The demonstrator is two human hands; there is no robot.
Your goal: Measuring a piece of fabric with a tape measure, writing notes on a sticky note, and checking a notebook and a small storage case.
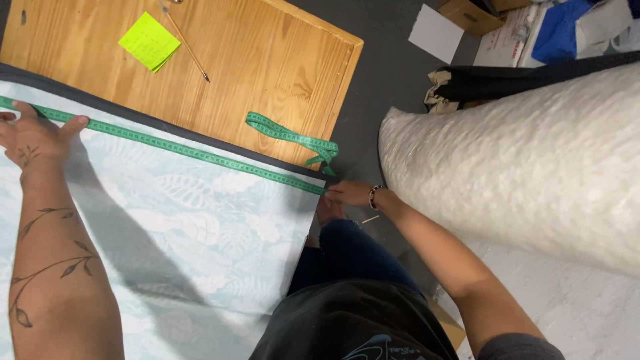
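Observation:
A green measuring tape [180, 148] runs taut along the dark-bound edge of a pale blue leaf-patterned fabric [200, 233] spread on a wooden table [280, 60]. My left hand [32, 133] presses the tape flat onto the fabric at the far left. My right hand [350, 193] pinches the tape at the fabric's right corner, by the table edge. The tape's spare length [290, 137] loops loosely on the wood beyond that corner.
A lime sticky note pad [149, 41] and a thin pencil [188, 48] lie on the table's far side. A big roll of white quilted wadding [533, 167] stands to the right. Cardboard boxes [470, 15] and papers sit on the grey floor beyond.

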